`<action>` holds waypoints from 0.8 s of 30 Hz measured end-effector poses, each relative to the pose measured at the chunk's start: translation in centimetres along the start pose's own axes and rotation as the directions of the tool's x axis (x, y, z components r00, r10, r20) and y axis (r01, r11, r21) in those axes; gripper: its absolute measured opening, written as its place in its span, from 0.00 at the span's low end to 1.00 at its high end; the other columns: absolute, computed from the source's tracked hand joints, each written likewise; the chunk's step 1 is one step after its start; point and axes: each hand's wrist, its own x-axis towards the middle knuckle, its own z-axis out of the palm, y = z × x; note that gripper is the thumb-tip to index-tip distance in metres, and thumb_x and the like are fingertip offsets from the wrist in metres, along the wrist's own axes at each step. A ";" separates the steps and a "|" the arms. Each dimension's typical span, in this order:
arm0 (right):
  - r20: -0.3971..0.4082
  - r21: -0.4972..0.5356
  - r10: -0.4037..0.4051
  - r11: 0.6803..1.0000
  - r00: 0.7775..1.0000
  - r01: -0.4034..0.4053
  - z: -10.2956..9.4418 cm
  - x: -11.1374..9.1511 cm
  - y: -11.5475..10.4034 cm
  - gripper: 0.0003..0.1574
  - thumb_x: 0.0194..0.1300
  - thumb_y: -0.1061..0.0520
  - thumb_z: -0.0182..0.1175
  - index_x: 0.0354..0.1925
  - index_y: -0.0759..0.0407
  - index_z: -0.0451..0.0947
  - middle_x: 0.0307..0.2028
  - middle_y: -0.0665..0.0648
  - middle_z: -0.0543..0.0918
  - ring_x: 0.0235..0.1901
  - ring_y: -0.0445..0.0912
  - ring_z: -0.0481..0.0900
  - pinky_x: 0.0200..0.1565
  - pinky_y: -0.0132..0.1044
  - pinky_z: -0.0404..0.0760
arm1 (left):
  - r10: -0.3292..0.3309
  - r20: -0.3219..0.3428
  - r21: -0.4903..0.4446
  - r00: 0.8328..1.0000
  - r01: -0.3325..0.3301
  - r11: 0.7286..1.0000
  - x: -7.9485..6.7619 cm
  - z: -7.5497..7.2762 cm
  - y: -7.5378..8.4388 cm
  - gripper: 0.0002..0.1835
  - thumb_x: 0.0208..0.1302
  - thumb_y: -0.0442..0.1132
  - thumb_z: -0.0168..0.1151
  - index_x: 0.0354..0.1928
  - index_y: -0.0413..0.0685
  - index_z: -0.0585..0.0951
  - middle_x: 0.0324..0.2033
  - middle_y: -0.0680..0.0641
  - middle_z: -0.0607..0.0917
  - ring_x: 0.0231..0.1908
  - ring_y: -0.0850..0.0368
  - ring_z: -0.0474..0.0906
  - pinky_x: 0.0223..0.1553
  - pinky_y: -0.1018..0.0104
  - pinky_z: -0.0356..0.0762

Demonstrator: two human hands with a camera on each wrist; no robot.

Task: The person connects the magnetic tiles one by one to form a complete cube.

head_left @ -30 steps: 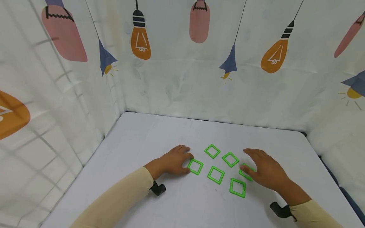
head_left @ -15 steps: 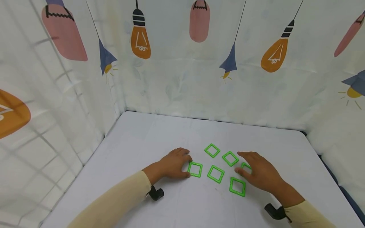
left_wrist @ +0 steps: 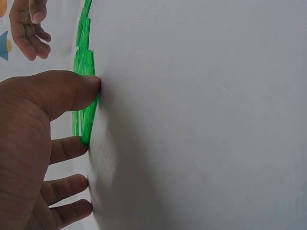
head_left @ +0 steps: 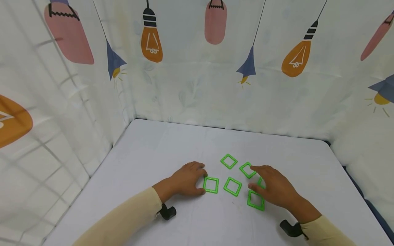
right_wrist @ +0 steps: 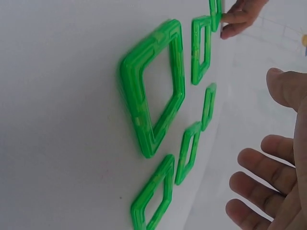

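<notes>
My left hand (head_left: 187,179) pinches the left side of a green square magnetic tile (head_left: 217,186), forefinger at its far corner and thumb at its near one. Up close in the left wrist view, thumb and forefinger touch the tile (left_wrist: 88,124), seen edge-on. With fingers loosely spread, my right hand (head_left: 274,188) hovers over the right-hand tiles and holds nothing. One tile (head_left: 261,182) there is partly hidden beneath it, and a nearer tile (head_left: 255,206) shows most of its frame. All are hollow, translucent squares. The right wrist view has a large tile (right_wrist: 139,103) beside the right fingers.
Between the hands lies a middle tile (head_left: 230,192). Farther back are a far tile (head_left: 233,158) and another tile (head_left: 244,173) near the right fingertips. The white table (head_left: 172,140) meets a curtain (head_left: 197,89) printed with lamps at its back edge.
The left hand has turned its tile from slanted to nearly straight and drawn it slightly nearer. The right hand has moved left, over the right-hand tiles. The other tiles have stayed put.
</notes>
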 end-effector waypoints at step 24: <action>0.018 0.037 -0.087 0.996 0.996 0.087 2.4 0.3 -1.7 0.39 0.62 0.39 0.73 0.66 0.54 0.78 0.57 0.54 0.82 0.59 0.54 0.79 0.58 0.54 0.78 | 0.038 -0.021 0.021 0.999 -0.037 0.999 -0.4 0.4 1.1 0.27 0.62 0.60 0.69 0.58 0.57 0.81 0.68 0.47 0.73 0.71 0.48 0.63 0.72 0.53 0.60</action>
